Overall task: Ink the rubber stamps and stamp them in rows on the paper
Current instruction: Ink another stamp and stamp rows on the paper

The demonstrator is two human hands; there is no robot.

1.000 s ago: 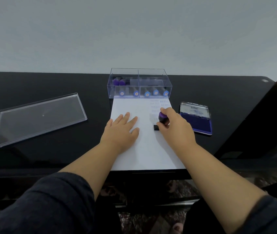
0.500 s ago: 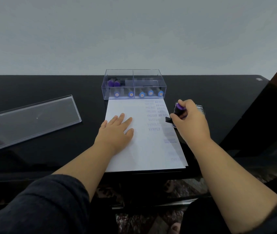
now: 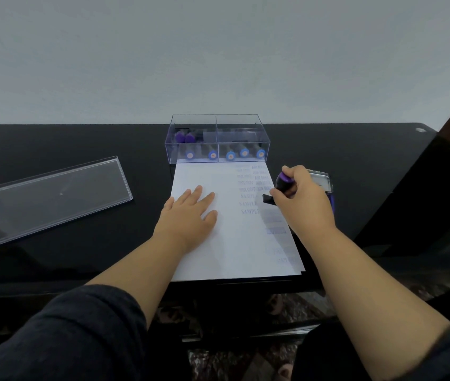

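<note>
The black bench [image 3: 53,270] fills the middle of the frame. On it, at left, a clear lid [image 3: 50,199] lies flat; at centre the white paper [image 3: 235,248] runs toward the lower edge, with blue stamped rows down its right part. Just above the paper's top edge sits a clear box [image 3: 217,138] holding more stamps [image 3: 212,154]. The left hand [image 3: 188,215] rests palm-down on the paper, fingers straight and slightly spread, forearm reaching in from lower left. The right hand [image 3: 300,199] — arm coming from lower right — is curled, its grip closed round a purple-handled stamp [image 3: 280,185] tilted over the paper's right edge. The ink pad [image 3: 322,182] lies mostly hidden behind that hand.
</note>
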